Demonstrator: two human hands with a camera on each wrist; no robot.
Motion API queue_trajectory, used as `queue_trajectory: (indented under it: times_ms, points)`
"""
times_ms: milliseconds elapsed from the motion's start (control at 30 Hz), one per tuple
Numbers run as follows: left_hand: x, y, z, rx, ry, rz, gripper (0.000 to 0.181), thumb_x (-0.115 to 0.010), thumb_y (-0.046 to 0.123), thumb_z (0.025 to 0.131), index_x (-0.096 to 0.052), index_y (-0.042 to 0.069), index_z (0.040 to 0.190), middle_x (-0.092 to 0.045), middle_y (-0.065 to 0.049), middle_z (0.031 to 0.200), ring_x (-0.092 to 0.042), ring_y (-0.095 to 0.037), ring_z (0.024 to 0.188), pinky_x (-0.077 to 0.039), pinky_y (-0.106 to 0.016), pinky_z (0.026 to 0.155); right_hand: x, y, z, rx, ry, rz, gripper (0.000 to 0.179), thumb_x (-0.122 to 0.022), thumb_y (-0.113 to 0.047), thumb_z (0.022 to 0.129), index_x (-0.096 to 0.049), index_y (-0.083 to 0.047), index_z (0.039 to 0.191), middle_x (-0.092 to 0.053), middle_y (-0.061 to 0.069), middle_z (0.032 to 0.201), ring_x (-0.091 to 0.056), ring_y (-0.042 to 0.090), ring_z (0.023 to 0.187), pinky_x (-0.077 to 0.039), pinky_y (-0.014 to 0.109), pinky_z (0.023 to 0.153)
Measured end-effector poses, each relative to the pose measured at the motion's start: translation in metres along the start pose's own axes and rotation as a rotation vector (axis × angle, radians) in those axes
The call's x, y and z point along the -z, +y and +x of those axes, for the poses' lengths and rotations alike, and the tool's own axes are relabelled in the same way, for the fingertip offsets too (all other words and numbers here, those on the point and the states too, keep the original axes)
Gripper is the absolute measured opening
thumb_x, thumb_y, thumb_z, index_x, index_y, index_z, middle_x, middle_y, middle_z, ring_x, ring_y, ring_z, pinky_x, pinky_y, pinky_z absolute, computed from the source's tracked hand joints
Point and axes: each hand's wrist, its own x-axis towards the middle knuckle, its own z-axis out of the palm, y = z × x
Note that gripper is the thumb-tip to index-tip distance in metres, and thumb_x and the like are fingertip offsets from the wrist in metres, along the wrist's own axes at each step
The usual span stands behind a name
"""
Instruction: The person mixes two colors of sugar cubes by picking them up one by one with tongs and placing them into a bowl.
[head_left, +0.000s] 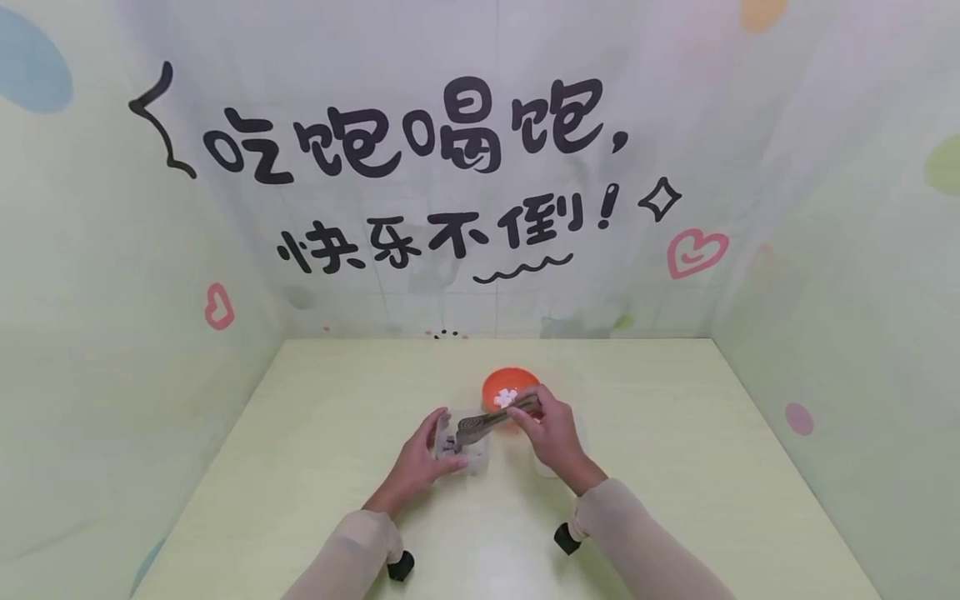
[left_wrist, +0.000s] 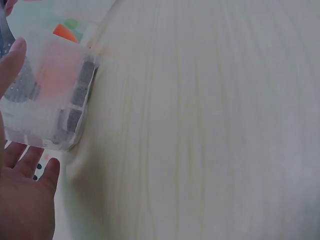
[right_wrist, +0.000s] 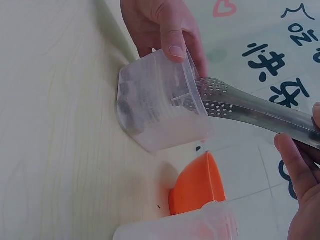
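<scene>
Clasping box [right_wrist: 160, 105]: our left hand [head_left: 417, 460].
Clamping tongs [head_left: 489, 422], two o'clock: right hand [head_left: 557, 427]; slipping could drop cubes [left_wrist: 80, 95], bite unclear.

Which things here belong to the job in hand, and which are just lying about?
In the job:
left hand, holding the clear container
right hand, gripping metal tongs
dark pieces in that container
probably the orange bowl with white pieces

Lying about:
second container, role unclear
wall lettering, background
</scene>
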Motion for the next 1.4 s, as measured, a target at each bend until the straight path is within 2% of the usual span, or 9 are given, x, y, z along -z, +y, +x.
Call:
queue_trajectory:
  times_ms: [200,333,533,667,900,1033,1167,1300,1400]
  points:
    - [-0.001,-0.001,-0.003,0.004,-0.004,-0.044,0.095,-0.086,0.017,0.074,-0.031,0.013,0.151,-0.041,-0.018,0.148,-0.038,-0.038,0.135,-0.032,-0.051,0.11,0.001,-0.003,-0.001,-0.027,0.012,0.022,0.018,-0.072,-0.005,0.086,-0.06,-0.003,0.101,-0.069,0.004,0.087,-0.067,0.02,0.073,-0.058,0.029,0.065]
    - [-0.002,-0.001,-0.002,-0.003,-0.017,-0.049,0.095,-0.085,0.015,0.074,-0.03,0.012,0.151,-0.04,-0.019,0.148,-0.037,-0.04,0.135,-0.031,-0.052,0.11,0.003,-0.007,-0.001,-0.035,0.033,0.008,0.02,-0.072,0.002,0.084,-0.059,0.003,0.1,-0.069,0.01,0.086,-0.067,0.025,0.073,-0.059,0.031,0.066]
    - [-0.002,-0.001,-0.001,0.014,-0.022,-0.023,0.096,-0.086,0.018,0.073,-0.03,0.014,0.152,-0.037,-0.018,0.15,-0.035,-0.04,0.136,-0.029,-0.05,0.112,0.013,-0.038,0.0,0.006,0.042,-0.014,0.018,-0.07,0.008,0.084,-0.058,0.009,0.097,-0.068,0.016,0.083,-0.067,0.027,0.07,-0.058,0.027,0.065]
    - [-0.001,0.001,-0.002,0.031,-0.023,-0.025,0.096,-0.085,0.017,0.074,-0.03,0.015,0.152,-0.036,-0.017,0.151,-0.034,-0.04,0.137,-0.028,-0.051,0.112,0.017,-0.043,0.003,0.027,0.067,-0.007,0.016,-0.069,0.009,0.084,-0.058,0.01,0.096,-0.068,0.016,0.082,-0.066,0.029,0.068,-0.058,0.028,0.064]
    - [0.001,0.003,-0.001,0.053,-0.014,-0.017,0.096,-0.086,0.021,0.075,-0.03,0.02,0.153,-0.035,-0.015,0.153,-0.033,-0.038,0.138,-0.027,-0.053,0.112,0.027,-0.041,0.012,0.07,0.125,0.019,0.017,-0.069,0.01,0.084,-0.057,0.012,0.096,-0.069,0.02,0.082,-0.068,0.034,0.068,-0.057,0.023,0.064]
    - [0.001,0.003,-0.001,0.053,-0.013,-0.023,0.096,-0.085,0.021,0.075,-0.03,0.019,0.153,-0.034,-0.015,0.153,-0.032,-0.037,0.139,-0.027,-0.053,0.112,0.033,-0.042,0.016,0.084,0.17,-0.005,0.017,-0.069,0.011,0.083,-0.057,0.012,0.096,-0.069,0.02,0.082,-0.068,0.034,0.068,-0.058,0.027,0.064]
    - [0.001,0.002,-0.001,0.034,-0.014,-0.03,0.095,-0.086,0.021,0.074,-0.031,0.018,0.152,-0.036,-0.015,0.152,-0.033,-0.037,0.138,-0.028,-0.053,0.112,0.038,-0.041,0.019,0.061,0.198,-0.037,0.017,-0.069,0.009,0.084,-0.057,0.011,0.097,-0.07,0.019,0.085,-0.069,0.032,0.07,-0.058,0.03,0.065]
    - [0.001,0.002,-0.001,0.032,-0.015,-0.03,0.094,-0.086,0.02,0.074,-0.032,0.019,0.152,-0.037,-0.013,0.152,-0.034,-0.036,0.138,-0.028,-0.052,0.112,0.042,-0.034,0.019,0.017,0.207,-0.048,0.018,-0.068,0.008,0.085,-0.057,0.012,0.099,-0.07,0.02,0.088,-0.069,0.032,0.072,-0.056,0.022,0.066]
    - [0.001,0.002,0.0,0.039,-0.017,-0.026,0.095,-0.086,0.02,0.075,-0.031,0.018,0.152,-0.038,-0.012,0.152,-0.033,-0.036,0.138,-0.027,-0.052,0.112,0.042,-0.015,0.02,-0.01,0.219,-0.045,0.019,-0.069,0.007,0.086,-0.057,0.011,0.1,-0.07,0.02,0.088,-0.069,0.033,0.073,-0.053,0.016,0.065]
